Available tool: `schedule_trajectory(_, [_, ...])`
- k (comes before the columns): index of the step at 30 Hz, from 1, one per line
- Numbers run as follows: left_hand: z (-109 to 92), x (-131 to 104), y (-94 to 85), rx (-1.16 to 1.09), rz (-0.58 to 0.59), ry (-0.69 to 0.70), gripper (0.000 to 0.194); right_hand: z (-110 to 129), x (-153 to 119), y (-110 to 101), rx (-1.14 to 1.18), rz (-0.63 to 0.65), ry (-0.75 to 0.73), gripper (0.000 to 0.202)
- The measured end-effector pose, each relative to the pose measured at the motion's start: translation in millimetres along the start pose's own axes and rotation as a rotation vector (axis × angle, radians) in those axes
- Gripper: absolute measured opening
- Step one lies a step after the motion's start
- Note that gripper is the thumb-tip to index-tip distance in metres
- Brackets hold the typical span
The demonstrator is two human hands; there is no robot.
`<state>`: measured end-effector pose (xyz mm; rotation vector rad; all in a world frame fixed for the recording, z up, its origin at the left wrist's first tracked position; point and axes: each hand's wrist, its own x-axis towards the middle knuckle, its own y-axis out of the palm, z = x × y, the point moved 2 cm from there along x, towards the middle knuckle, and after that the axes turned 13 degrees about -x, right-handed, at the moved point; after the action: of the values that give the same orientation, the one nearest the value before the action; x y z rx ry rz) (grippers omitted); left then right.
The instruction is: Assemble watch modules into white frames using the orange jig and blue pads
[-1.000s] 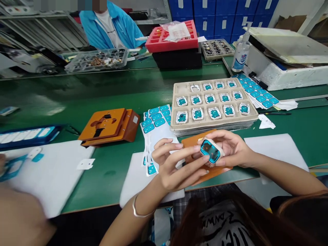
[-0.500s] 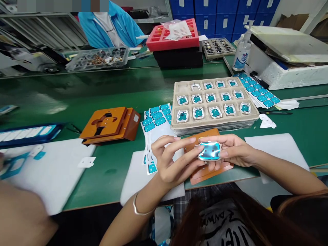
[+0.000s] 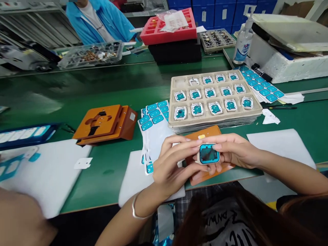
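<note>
Between my hands is a watch case [image 3: 209,154] with a rounded square shape, a bright blue rim and a dark middle. My right hand [image 3: 234,150] grips its right side, with the thumb on the top corner and fingers beneath. From the left, my left hand [image 3: 174,162] closes on the other edge, fingertips along the top and thumb low. Below the hands lies an orange plate [image 3: 200,179], partly covered by them. Just beyond stands a beige tray [image 3: 176,128] holding several similar cases with blue-green faces.
Sheets of blue stickers [image 3: 153,118] lie left of the tray, beside an orange stand [image 3: 102,123]. Farther back are a red compartment tray [image 3: 169,36] and a pump bottle [image 3: 242,46]. A person in a blue jacket [image 3: 97,20] sits opposite; another person's arm [image 3: 23,218] is at lower left.
The watch case has been turned: its shiny blue face gave way to a dark middle with a blue rim. My left fingers moved from its face to its edge.
</note>
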<state>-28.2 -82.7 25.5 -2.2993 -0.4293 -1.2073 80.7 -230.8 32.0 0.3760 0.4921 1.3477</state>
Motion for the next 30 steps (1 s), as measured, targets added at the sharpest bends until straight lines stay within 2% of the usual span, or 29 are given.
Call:
schedule_trajectory(4, [-5,0,-2.9,0.003,0.012,-0.002,0.044,0,-1,5,0.033,0.003,0.034,0.036])
schedule_trajectory(9, [-12,3,-6.2,0.058,0.072,-0.054,0.035,0,-1,7,0.006,-0.036,0.061,0.039])
schedule_trajectory(13, [-16,3,-8.2,0.071,0.074,-0.071,0.035,2,-1,8,-0.015,-0.07,0.053,0.032])
schedule_trajectory(23, [-19,3,-12.3,0.067,0.138,-0.09,0.023,-2,-4,5,-0.283,-0.166,0.04,0.039])
schedule_trajectory(30, [-21,5,-12.7,0.086,0.167,-0.106,0.02,-1,-4,9,-0.177,-0.147,0.048,0.031])
